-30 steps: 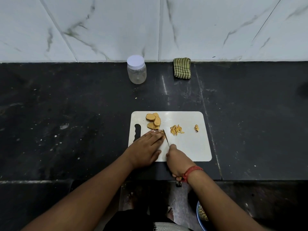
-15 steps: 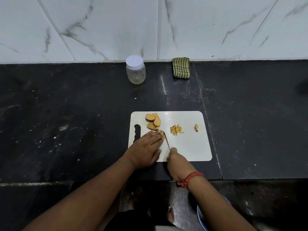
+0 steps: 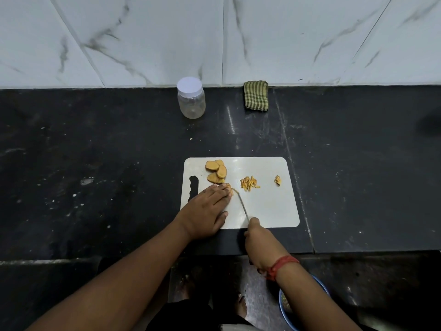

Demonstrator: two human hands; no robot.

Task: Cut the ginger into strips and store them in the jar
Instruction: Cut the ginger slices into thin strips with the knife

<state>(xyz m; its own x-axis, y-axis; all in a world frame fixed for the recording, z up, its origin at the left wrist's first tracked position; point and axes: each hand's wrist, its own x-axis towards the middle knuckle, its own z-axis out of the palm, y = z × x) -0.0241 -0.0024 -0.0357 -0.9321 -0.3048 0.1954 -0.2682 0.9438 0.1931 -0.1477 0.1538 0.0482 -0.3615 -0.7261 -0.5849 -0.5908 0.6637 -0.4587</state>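
Note:
A white cutting board (image 3: 267,211) lies on the black counter. Several round ginger slices (image 3: 216,172) sit at its far left, a small heap of ginger strips (image 3: 248,183) in the middle, and a small scrap (image 3: 277,180) to the right. My left hand (image 3: 205,211) lies flat, its fingertips pressing a ginger slice (image 3: 229,188) onto the board. My right hand (image 3: 259,244) grips a knife (image 3: 241,203) whose blade tip meets that slice. A clear jar (image 3: 191,98) with a white lid on stands by the wall.
A folded green striped cloth (image 3: 255,95) lies by the wall, right of the jar. A blue bowl (image 3: 290,306) sits below the counter edge, under my right forearm. A white marble-patterned wall rises behind the counter.
My right hand has drawn back toward me, pulling the knife along the slice. My left hand has stayed in place on the ginger.

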